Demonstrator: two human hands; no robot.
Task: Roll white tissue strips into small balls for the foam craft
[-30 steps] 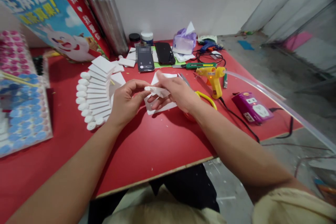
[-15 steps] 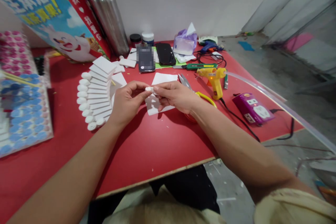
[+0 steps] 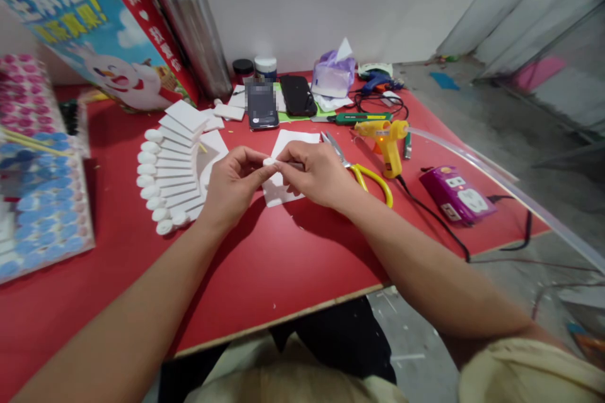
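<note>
A small white roll [image 3: 270,162] is pinched between the fingertips of my two hands above the table. My left hand [image 3: 235,182] is closed on it from the left, thumb and forefinger meeting at it. From the other side my right hand [image 3: 314,171] grips it too, its lower fingers curled and partly hidden. Beneath the hands lies a sheet of white paper [image 3: 288,196]. Left of my left hand, a fan of white strips [image 3: 177,167] with round white rolled ends rests on the red table. Yellow-handled scissors [image 3: 373,179] lie just right of my right hand.
A yellow glue gun [image 3: 385,141] with a long clear stick stands at right, near a purple power socket [image 3: 456,195]. Two phones [image 3: 299,96], a green cutter knife [image 3: 363,118] and a tissue pack [image 3: 333,72] lie behind. Trays of blue rolls [image 3: 50,201] and a steel flask [image 3: 193,31] are at left.
My right hand has turned and shifted slightly right, its fingers curling more around the white roll. More of the scissors' yellow handles now shows. My left hand is almost where it was.
</note>
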